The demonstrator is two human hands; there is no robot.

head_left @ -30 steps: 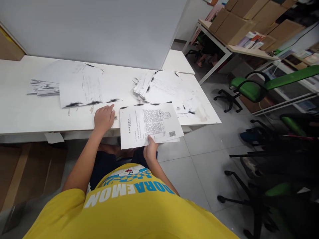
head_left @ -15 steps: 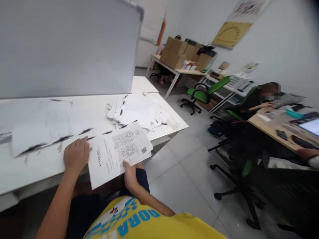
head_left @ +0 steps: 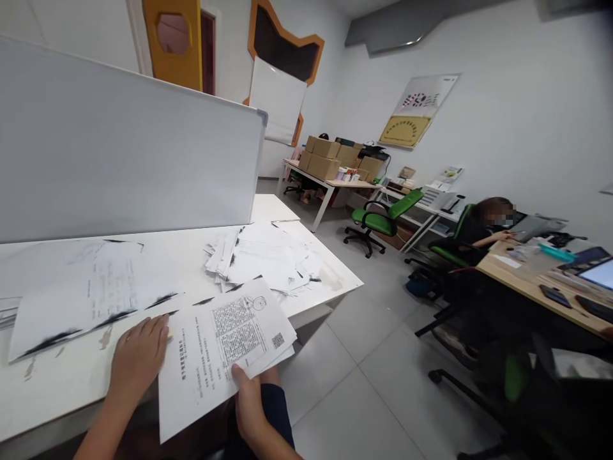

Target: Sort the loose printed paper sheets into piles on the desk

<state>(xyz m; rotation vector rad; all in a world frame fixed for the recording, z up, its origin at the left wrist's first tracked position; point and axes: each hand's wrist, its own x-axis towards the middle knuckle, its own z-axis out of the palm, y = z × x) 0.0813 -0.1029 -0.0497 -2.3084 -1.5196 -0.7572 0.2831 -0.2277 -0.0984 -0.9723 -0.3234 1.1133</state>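
My right hand (head_left: pixel 249 399) grips a few printed sheets of paper (head_left: pixel 230 345) at their near edge, thumb on top and the other fingers hidden beneath. The top sheet carries blocks of text, a round stamp and a square code. My left hand (head_left: pixel 140 354) rests on the white table (head_left: pixel 158 275) at the sheets' left edge, its fingers bent and pressed together. A small yellowish bit shows by its fingertips; I cannot make out what it is. Beyond the sheets lies a messy paper stack (head_left: pixel 268 255). More papers with black-smudged edges (head_left: pixel 90 294) lie to the left.
A whiteboard panel (head_left: pixel 119 153) stands along the table's back. To the right are a green chair (head_left: pixel 383 220), a person (head_left: pixel 488 223) seated at a wooden desk (head_left: pixel 517 275), and a dark chair (head_left: pixel 517 383). Cardboard boxes (head_left: pixel 325 160) sit on a far table.
My view has tilted upward, so the hands and table appear lower. Both hands stay in nearly the same place, the right one still on the sheets.
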